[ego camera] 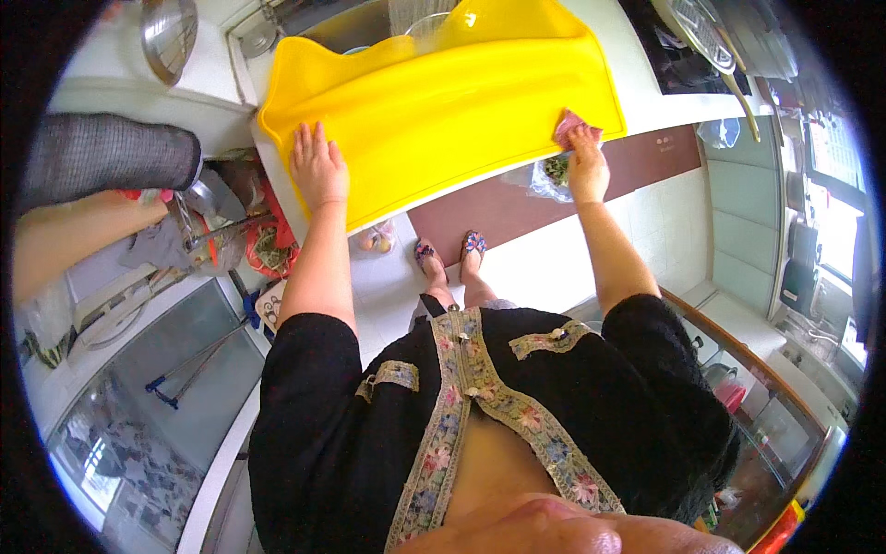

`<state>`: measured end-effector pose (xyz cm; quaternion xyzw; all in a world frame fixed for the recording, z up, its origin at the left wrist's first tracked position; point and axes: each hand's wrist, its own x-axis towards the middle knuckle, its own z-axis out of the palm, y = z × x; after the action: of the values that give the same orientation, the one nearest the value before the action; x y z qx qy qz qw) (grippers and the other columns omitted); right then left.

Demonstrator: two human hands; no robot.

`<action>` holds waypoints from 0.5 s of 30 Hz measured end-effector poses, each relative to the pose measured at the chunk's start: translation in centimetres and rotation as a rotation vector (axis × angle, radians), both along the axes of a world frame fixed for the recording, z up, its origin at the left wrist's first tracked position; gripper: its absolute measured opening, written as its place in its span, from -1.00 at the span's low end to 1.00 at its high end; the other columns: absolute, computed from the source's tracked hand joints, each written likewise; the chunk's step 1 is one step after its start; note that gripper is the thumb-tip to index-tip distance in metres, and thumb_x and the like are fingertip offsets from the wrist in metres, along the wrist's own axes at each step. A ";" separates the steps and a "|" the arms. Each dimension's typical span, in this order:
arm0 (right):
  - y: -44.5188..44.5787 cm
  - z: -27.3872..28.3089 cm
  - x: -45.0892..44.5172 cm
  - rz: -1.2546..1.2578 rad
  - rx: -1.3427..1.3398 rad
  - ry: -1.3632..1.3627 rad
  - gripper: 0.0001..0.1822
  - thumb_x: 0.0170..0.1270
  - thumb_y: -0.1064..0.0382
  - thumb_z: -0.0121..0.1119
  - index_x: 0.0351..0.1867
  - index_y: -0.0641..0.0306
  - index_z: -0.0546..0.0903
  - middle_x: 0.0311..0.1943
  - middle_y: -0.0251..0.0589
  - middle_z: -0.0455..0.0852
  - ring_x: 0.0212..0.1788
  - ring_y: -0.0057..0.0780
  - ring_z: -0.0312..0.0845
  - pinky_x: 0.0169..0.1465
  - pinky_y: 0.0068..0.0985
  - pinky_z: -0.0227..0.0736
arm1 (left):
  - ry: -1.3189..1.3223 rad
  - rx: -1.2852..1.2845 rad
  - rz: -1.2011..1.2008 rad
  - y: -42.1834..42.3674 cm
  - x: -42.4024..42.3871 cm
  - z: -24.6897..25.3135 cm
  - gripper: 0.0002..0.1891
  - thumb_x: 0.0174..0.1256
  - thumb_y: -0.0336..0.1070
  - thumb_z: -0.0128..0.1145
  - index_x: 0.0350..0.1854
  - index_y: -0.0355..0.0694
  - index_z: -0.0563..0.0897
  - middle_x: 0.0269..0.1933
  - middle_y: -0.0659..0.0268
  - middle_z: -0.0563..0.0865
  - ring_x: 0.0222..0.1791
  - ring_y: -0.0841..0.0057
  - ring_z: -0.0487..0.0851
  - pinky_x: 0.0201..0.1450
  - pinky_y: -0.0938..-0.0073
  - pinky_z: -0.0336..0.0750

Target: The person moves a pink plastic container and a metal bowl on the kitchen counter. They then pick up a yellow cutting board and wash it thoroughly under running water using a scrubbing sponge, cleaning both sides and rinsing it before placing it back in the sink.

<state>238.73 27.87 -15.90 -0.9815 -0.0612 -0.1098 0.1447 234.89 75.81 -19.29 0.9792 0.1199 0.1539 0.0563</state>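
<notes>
A large yellow flexible mat (450, 118) with a raised rim lies over the white counter, and its far edge curls up over the sink. My left hand (318, 166) rests palm down on the mat's left edge, fingers extended, holding nothing. At the near right corner, my right hand (588, 166) presses a folded pink cloth (572, 127) against the mat. The fingers hide part of that cloth. Water seems to run from above into the sink (346, 28), where a bowl is partly covered by the mat.
A black cooktop (682, 52) holding a long-handled utensil (744, 104) is to the right. Below the counter hang a plastic bag of greens (554, 173) and another bag (376, 237). A round metal lid (169, 38) and a dark textured cylinder (118, 159) stand left.
</notes>
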 end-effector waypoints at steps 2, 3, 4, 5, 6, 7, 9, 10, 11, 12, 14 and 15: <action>4.0 0.1 -2.5 0.075 0.021 0.036 -0.64 0.29 0.42 0.16 0.11 0.17 0.69 0.27 -0.18 0.63 0.38 -0.30 0.47 0.45 -0.37 0.31 | -0.005 -0.026 -0.005 0.1 0.0 -0.2 -0.49 0.48 -0.07 -0.03 0.42 -0.10 0.47 0.52 0.10 0.37 0.54 0.21 0.25 0.52 0.07 0.13; 6.1 0.1 -3.3 0.194 0.013 0.008 -0.62 0.23 0.43 0.18 0.10 0.19 0.69 0.25 -0.15 0.64 0.37 -0.28 0.47 0.47 -0.37 0.29 | -0.005 -0.043 -0.006 0.2 -0.1 -0.3 -0.49 0.48 -0.06 -0.03 0.41 -0.09 0.47 0.52 0.11 0.36 0.55 0.22 0.24 0.53 0.07 0.11; 8.7 0.3 -4.4 0.284 -0.004 -0.007 -0.62 0.21 0.40 0.14 0.08 0.19 0.70 0.25 -0.14 0.64 0.37 -0.26 0.48 0.46 -0.36 0.29 | -0.001 -0.056 -0.014 0.3 0.0 -0.3 -0.49 0.48 -0.04 -0.03 0.41 -0.09 0.48 0.52 0.12 0.36 0.55 0.22 0.23 0.53 0.07 0.10; 11.4 0.3 -5.4 0.362 -0.051 0.062 -0.61 0.25 0.36 0.07 0.11 0.15 0.69 0.26 -0.15 0.64 0.38 -0.26 0.46 0.46 -0.35 0.29 | 0.003 -0.070 -0.022 0.4 0.0 -0.4 -0.49 0.48 -0.03 -0.03 0.41 -0.09 0.48 0.52 0.12 0.36 0.56 0.23 0.22 0.54 0.07 0.08; 13.7 -0.5 -6.6 0.474 0.043 0.172 -0.57 0.26 0.32 0.04 0.16 0.12 0.66 0.28 -0.17 0.62 0.42 -0.29 0.41 0.46 -0.35 0.29 | -0.016 -0.101 -0.034 0.6 0.1 -0.5 -0.49 0.49 -0.01 -0.04 0.41 -0.08 0.48 0.53 0.13 0.35 0.56 0.23 0.21 0.54 0.08 0.06; 17.4 0.1 -7.8 0.589 0.072 0.097 -0.57 0.26 0.32 0.04 0.17 0.11 0.65 0.27 -0.18 0.62 0.43 -0.29 0.40 0.45 -0.35 0.30 | -0.031 -0.131 -0.037 0.9 -0.2 -0.7 -0.48 0.49 0.01 -0.04 0.40 -0.07 0.49 0.53 0.14 0.35 0.57 0.24 0.19 0.55 0.08 0.04; 24.4 0.5 -9.2 0.776 0.168 0.093 -0.60 0.21 0.35 0.07 0.08 0.15 0.69 0.23 -0.18 0.65 0.40 -0.23 0.43 0.41 -0.31 0.36 | -0.048 -0.209 -0.066 1.7 -0.3 -1.1 -0.47 0.50 0.06 -0.07 0.41 -0.05 0.49 0.54 0.16 0.34 0.58 0.25 0.17 0.56 0.09 0.01; 27.2 -0.6 -9.7 0.864 0.239 0.119 -0.62 0.22 0.33 0.08 0.08 0.15 0.69 0.25 -0.19 0.64 0.41 -0.26 0.42 0.42 -0.32 0.35 | -0.048 -0.256 -0.081 2.2 -0.5 -1.4 -0.47 0.51 0.09 -0.10 0.41 -0.03 0.49 0.54 0.17 0.33 0.59 0.25 0.16 0.57 0.09 0.00; 29.7 -0.4 -9.9 0.967 0.231 0.121 -0.61 0.20 0.26 0.12 0.08 0.14 0.67 0.27 -0.24 0.62 0.41 -0.28 0.41 0.40 -0.32 0.36 | -0.045 -0.302 -0.093 2.8 -0.8 -1.9 -0.46 0.53 0.11 -0.13 0.42 -0.01 0.48 0.55 0.17 0.32 0.59 0.25 0.15 0.57 0.09 -0.02; 31.4 -0.2 -10.0 0.994 0.190 0.117 -0.62 0.20 0.26 0.11 0.07 0.13 0.68 0.27 -0.26 0.62 0.40 -0.28 0.42 0.39 -0.32 0.38 | -0.023 -0.467 -0.133 3.6 -0.4 -2.0 -0.46 0.56 0.15 -0.23 0.42 0.03 0.48 0.57 0.16 0.28 0.60 0.20 0.11 0.59 0.07 -0.08; 32.5 0.4 -9.7 1.062 0.158 0.094 -0.63 0.20 0.25 0.11 0.06 0.11 0.69 0.26 -0.30 0.63 0.39 -0.30 0.43 0.37 -0.33 0.39 | -0.028 -0.693 -0.233 4.8 0.0 -2.1 -0.46 0.58 0.14 -0.27 0.41 0.03 0.51 0.57 0.14 0.26 0.61 0.15 0.07 0.60 0.05 -0.14; 32.0 0.2 -8.9 1.106 0.166 0.073 -0.62 0.20 0.25 0.11 0.06 0.11 0.69 0.26 -0.32 0.63 0.40 -0.30 0.42 0.37 -0.33 0.39 | -0.033 -0.805 -0.280 5.6 0.2 -2.5 -0.46 0.59 0.14 -0.29 0.40 0.03 0.52 0.58 0.13 0.25 0.62 0.13 0.05 0.61 0.04 -0.17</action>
<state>229.80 59.83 -15.65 -0.7916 -0.5531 0.0122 0.2594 235.05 81.39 -21.84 0.8833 0.0355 0.1015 0.4563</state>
